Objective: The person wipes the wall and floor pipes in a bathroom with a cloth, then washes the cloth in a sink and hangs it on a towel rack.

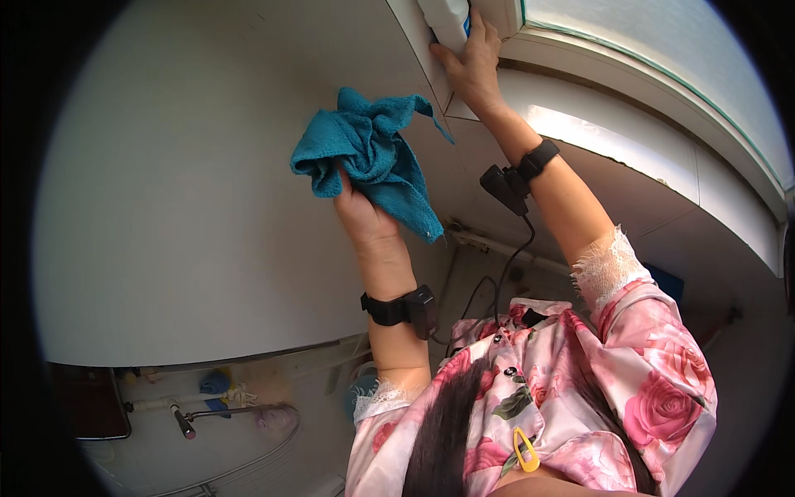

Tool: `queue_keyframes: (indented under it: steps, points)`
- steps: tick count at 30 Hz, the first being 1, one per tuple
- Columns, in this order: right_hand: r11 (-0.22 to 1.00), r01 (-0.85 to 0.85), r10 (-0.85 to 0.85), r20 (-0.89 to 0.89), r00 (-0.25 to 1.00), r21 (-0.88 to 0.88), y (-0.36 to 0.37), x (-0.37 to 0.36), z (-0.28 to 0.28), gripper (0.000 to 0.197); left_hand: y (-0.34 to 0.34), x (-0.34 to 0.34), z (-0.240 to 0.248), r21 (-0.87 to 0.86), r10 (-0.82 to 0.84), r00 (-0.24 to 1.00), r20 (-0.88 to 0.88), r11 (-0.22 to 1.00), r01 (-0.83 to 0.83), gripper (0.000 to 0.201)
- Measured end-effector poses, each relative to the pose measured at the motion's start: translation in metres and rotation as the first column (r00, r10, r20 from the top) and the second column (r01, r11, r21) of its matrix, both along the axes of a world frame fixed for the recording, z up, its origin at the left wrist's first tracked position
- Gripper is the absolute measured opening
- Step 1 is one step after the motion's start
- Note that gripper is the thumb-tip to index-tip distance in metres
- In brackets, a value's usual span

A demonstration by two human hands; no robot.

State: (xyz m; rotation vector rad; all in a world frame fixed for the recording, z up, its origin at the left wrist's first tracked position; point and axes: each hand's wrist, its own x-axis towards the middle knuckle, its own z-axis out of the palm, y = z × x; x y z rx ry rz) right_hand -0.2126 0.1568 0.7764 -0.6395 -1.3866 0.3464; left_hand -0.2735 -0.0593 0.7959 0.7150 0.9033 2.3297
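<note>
Bunching teal cloth (368, 157) in left grip (360, 211)

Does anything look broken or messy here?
Nothing looks broken. The teal cloth is bunched up in the left hand against the white wall, not spread flat. The right hand grips a white bottle at the window frame. A dark line runs under the sill, maybe a gap.

Cloth (371, 157) was teal, waffle-textured. Bottle (447, 18) was white, blue at edge. Blouse (596, 389) was pink with rose print, white lace cuffs. 2 wristbands (397, 308) were black. Wall (190, 182) was white.
</note>
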Motion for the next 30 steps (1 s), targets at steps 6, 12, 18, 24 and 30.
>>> queue_keyframes:
  steps: [6, 12, 18, 24, 30]
  points:
    - [0.992, 0.036, -0.033, -0.028, 0.999, 0.119, -0.025, 0.027, 0.010, 0.076, -0.038, -0.014, -0.019, 0.072, 0.013, 0.996, 0.087, 0.997, -0.019, 0.043]
    - [0.500, -0.834, 0.850, 0.318, 0.421, -0.232, -0.190, 0.012, 0.000, 0.058, -0.130, -0.020, -0.053, -0.037, 0.007, 0.940, 0.342, 0.999, 0.006, 0.043]
    - [-0.069, -0.750, 0.930, 0.230, -0.288, -0.658, -0.252, -0.013, -0.081, 0.075, -0.207, 0.028, -0.118, 0.128, 0.053, 0.819, 0.572, 0.980, -0.152, 0.042]
    - [-0.112, -0.639, 0.500, 0.512, -0.698, -0.761, -0.357, 0.005, -0.077, 0.074, -0.305, 0.127, -0.144, -0.005, 0.391, 0.653, 0.649, 0.860, -0.509, 0.044]
    - [-0.315, -0.745, 0.234, 0.713, -0.661, -0.587, -0.475, 0.041, -0.071, 0.033, -0.392, 0.230, -0.135, -0.174, 0.662, 0.449, 0.600, 0.656, -0.735, 0.043]
